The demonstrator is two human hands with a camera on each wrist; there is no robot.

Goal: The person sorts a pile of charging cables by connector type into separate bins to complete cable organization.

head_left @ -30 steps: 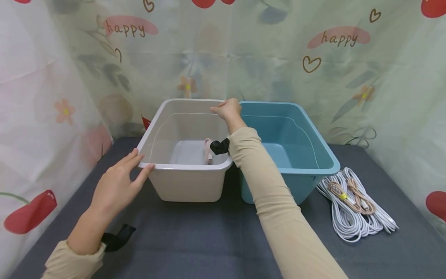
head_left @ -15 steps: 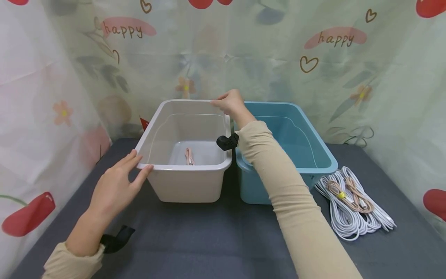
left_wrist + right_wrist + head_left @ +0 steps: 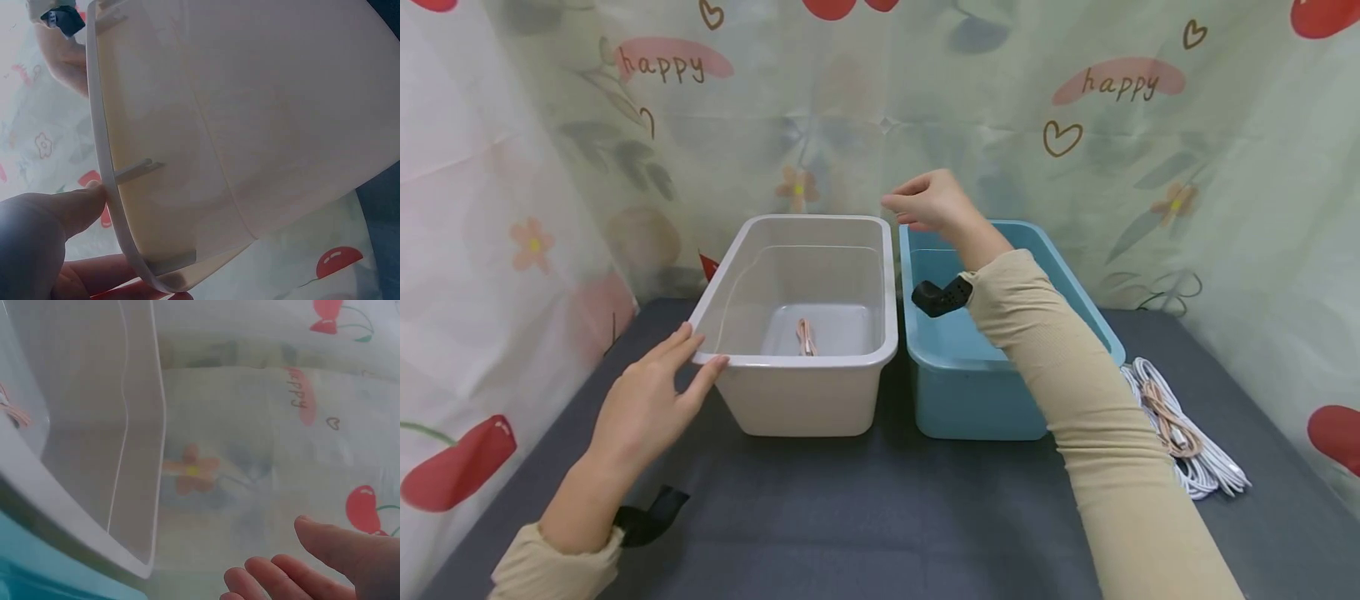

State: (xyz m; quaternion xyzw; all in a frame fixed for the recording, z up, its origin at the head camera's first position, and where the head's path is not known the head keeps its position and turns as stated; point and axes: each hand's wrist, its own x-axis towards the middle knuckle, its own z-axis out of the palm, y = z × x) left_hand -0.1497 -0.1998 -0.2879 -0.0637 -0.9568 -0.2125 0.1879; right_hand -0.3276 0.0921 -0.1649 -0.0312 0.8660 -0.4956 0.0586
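My left hand [image 3: 643,408] touches the front left corner of a pale grey plastic bin [image 3: 808,396]. Its fingers lie along the left rim and the thumb on the front rim; the left wrist view shows the thumb [image 3: 84,206] against the rim. Inside the bin lies a small pinkish bundled cable [image 3: 806,337]. Above the back left of a blue plastic bin [image 3: 981,404] my right hand [image 3: 942,204] hovers with nothing in it. Its fingers [image 3: 284,575] are loosely bent and apart from the thumb in the right wrist view.
To the right of the blue bin lie bundled white and tan cables [image 3: 1187,433], partly hidden by the right sleeve [image 3: 1097,400]. Both bins stand side by side on a dark cloth [image 3: 865,517]. A patterned curtain [image 3: 865,108] hangs close behind them.
My right hand has moved up and right, from over the grey bin to over the blue bin. The cable in the grey bin shifted left, then lies still. My left hand stays put.
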